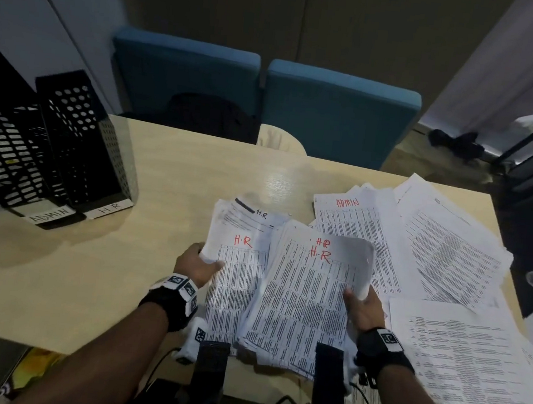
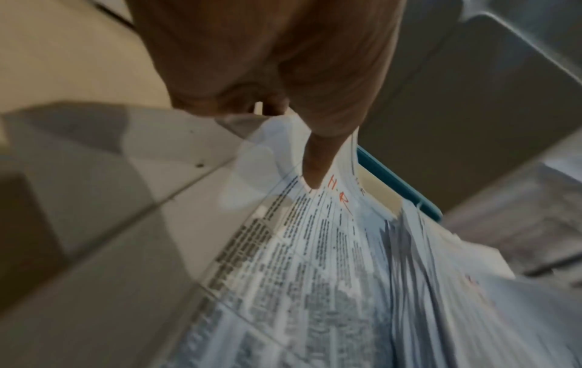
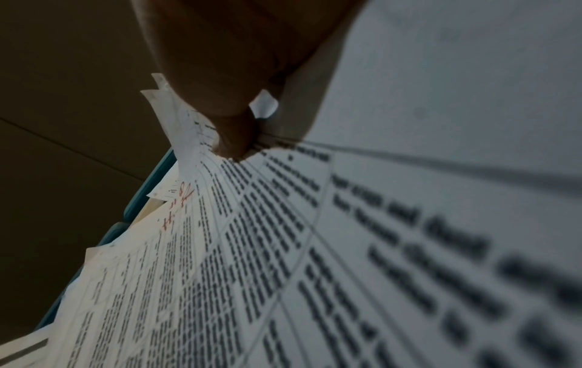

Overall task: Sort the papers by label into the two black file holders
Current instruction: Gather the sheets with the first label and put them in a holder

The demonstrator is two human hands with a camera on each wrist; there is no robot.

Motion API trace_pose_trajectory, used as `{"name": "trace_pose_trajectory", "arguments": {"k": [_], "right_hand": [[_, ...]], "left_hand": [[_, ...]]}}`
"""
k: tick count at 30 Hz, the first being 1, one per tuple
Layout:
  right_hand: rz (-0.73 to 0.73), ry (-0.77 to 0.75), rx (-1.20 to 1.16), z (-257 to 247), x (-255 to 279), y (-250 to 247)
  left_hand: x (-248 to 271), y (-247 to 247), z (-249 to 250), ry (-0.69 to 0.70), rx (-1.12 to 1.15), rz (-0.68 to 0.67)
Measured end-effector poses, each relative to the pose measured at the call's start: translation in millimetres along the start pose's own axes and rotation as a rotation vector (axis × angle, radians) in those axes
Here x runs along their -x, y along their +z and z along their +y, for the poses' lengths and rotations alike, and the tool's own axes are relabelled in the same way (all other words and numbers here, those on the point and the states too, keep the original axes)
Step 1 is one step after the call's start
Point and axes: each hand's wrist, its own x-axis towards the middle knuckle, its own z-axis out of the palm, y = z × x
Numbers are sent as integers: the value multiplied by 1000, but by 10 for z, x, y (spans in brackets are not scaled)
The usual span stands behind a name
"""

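We hold two H.R bundles: left bundle pinched at its left edge by our left hand, thumb on top, fingers under. Left wrist view confirms it: thumb pressed on the sheet just beside the red "H.R". Right bundle is pinched at its right edge by our right hand, thumb on top; right wrist view shows the thumb on the printed table. The right bundle overlaps the left one between our hands. Both look lifted off the desk, though the near ends may rest on it; hard to tell.

Step, as we judge it: gathering the H.R sheets, not yet filed. The next move calls for squaring the two bundles into one, then carrying it forward and well left of our left hand to the HR holder, slotting it in edge first. The loose, splayed sheets could snag on the holder's rim.

Counts:
- Holders: 2, touching side by side. ADMIN holder sits left of the HR one, each with a white label at its foot.
- Held bundles: 2; sheets uncountable. Red H.R marks visible: 3, plus 1 black.
- ADMIN-marked sheet: 1 visible, just beyond our right hand.
- Loose paper spreads right of our right hand: unlabelled as far as we see, sheets uncountable.
- Blue chairs across the desk: 2.
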Motion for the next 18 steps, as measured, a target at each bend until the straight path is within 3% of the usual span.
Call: {"name": "trace_pose_trajectory", "arguments": {"k": [4, 8, 10, 14, 18], "right_hand": [[1, 27, 54, -11, 1, -2], [7, 7, 151, 8, -43, -3], [22, 10, 157, 22, -59, 17], [34, 91, 68, 48, -81, 64], [15, 116, -16, -51, -40, 52]], "left_hand": [[7, -162, 145, 107, -91, 96], [-229, -896, 486, 158, -24, 356], [-287, -1253, 711, 200, 45, 408], [-145, -1371, 1080, 340, 81, 345], [60, -644, 1050, 392, 104, 123]]}}
